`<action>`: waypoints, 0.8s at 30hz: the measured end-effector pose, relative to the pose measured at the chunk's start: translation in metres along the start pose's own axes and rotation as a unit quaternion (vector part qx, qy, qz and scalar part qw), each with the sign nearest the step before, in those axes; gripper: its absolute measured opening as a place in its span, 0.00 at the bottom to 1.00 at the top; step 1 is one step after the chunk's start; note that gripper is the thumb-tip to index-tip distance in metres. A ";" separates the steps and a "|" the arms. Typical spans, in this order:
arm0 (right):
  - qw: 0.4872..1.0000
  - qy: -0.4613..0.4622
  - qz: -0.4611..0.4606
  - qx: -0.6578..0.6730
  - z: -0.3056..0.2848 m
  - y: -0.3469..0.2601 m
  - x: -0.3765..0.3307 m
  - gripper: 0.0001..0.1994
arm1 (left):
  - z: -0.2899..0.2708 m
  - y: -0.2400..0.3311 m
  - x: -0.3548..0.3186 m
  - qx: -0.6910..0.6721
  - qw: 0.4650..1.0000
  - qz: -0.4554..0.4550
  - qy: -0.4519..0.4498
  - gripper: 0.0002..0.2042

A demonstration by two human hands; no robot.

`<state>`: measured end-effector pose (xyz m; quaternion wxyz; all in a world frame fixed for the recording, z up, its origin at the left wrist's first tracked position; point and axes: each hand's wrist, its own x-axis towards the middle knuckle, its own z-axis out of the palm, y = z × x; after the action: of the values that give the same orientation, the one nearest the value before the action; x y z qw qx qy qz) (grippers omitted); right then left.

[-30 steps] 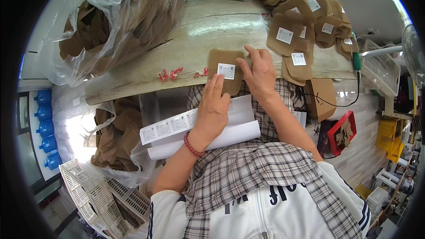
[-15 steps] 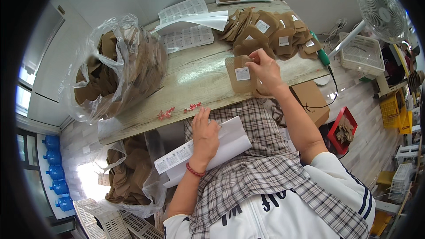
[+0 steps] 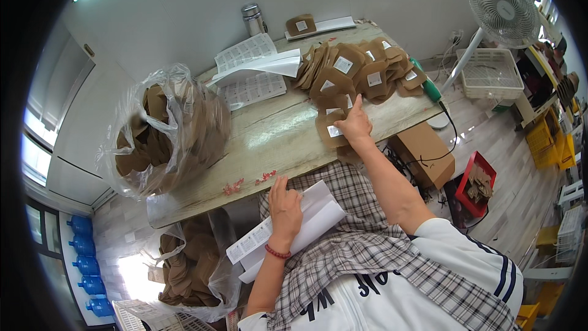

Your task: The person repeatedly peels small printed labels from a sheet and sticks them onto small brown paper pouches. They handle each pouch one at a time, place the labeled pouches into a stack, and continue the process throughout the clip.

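Observation:
My right hand (image 3: 356, 124) is over a brown, rounded flat piece (image 3: 331, 137) with a white sticker, at the near end of the pile. Its index finger points away and its thumb is spread to the left, touching near the sticker. My left hand (image 3: 285, 209) is on a curled white label sheet (image 3: 252, 237) across my lap, fingers stretched along it and thumb at the sheet. Beyond the right hand is a pile of similar brown pieces (image 3: 375, 89), many with stickers. The underside of the left hand's hold is hidden.
A clear plastic bag (image 3: 211, 132) of brown pieces stands on the table's left; another bag (image 3: 228, 279) is below. Label sheets (image 3: 251, 89), a steel flask (image 3: 253, 19), red scraps (image 3: 233, 187) and a green-handled tool (image 3: 431, 90) lie around. A fan (image 3: 503, 9) stands right.
My right hand has lowered the stickered brown piece from above the table's near edge onto the near end of the pile, and its pinch has opened. My left hand stays on the label sheet.

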<state>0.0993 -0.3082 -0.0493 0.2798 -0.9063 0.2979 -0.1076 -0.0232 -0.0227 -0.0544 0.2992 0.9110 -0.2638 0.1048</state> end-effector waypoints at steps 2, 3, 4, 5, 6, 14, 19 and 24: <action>0.997 -0.048 0.012 0.060 -0.010 0.004 -0.001 0.61 | -0.001 -0.001 0.001 0.003 1.000 0.002 0.004 0.05; 0.994 -0.070 0.020 0.086 -0.019 0.010 -0.001 0.60 | 0.001 -0.001 0.001 0.000 1.000 0.007 0.005 0.05; 0.988 -0.039 -0.028 0.149 -0.014 0.030 0.006 0.54 | 0.003 0.000 0.003 -0.003 1.000 0.012 0.007 0.05; 0.969 -0.066 -0.042 0.233 -0.023 0.039 0.009 0.51 | 0.003 -0.001 0.002 -0.001 1.000 0.010 0.009 0.05; 0.942 -0.096 -0.057 0.316 -0.037 0.045 0.010 0.49 | 0.002 -0.001 0.001 0.003 1.000 0.006 0.012 0.05; 0.846 -0.149 -0.110 0.500 -0.158 0.060 0.129 0.32 | -0.001 0.011 0.018 -0.021 0.999 -0.026 0.019 0.04; 0.934 -0.110 -0.109 0.322 -0.181 0.047 0.236 0.37 | 0.009 0.017 0.032 -0.038 0.999 -0.016 0.010 0.04; 0.935 0.288 -0.192 -0.076 -0.146 0.020 0.210 0.39 | 0.006 0.019 0.035 -0.035 0.999 -0.015 0.017 0.02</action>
<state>0.2049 -0.5122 0.0652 0.0860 -0.8951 0.1930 -0.3925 -0.0035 -0.0538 -0.0379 0.3371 0.9017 -0.2489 0.1063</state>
